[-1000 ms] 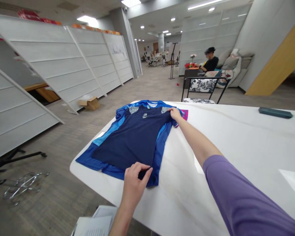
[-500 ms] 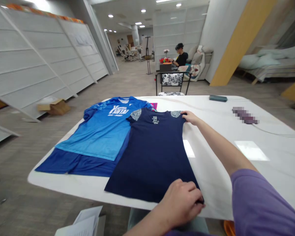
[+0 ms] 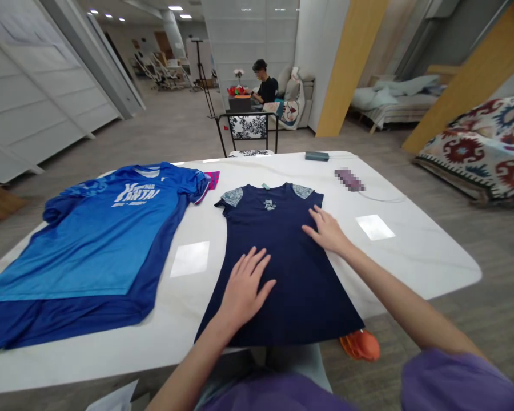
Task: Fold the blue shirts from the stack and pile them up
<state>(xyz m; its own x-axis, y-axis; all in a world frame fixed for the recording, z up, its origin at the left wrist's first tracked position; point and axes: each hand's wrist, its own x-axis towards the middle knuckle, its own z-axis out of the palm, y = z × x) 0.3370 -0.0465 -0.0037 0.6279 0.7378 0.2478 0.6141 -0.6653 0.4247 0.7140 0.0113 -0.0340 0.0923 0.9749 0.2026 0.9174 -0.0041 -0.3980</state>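
Note:
A navy T-shirt (image 3: 278,240) with patterned grey shoulders lies flat on the white table (image 3: 411,257), hem toward me. My left hand (image 3: 244,285) rests on its lower middle, palm down, fingers spread. My right hand (image 3: 328,230) lies flat on the shirt's right side, fingers stretched out. Neither hand grips the cloth. To the left, a light blue jersey (image 3: 111,228) with white lettering lies spread on top of darker blue clothing (image 3: 68,317).
A dark flat case (image 3: 317,156) and a blurred small object (image 3: 349,178) with a cable lie at the table's far side. A pink cloth (image 3: 212,180) peeks out beside the jersey. A patterned chair (image 3: 248,128) stands behind; a person sits farther back. An orange thing (image 3: 362,344) lies on the floor.
The navy shirt came off the blue jersey and was drawn to the right. Both hands let go of its edges and now lie flat on it. The camera turned right.

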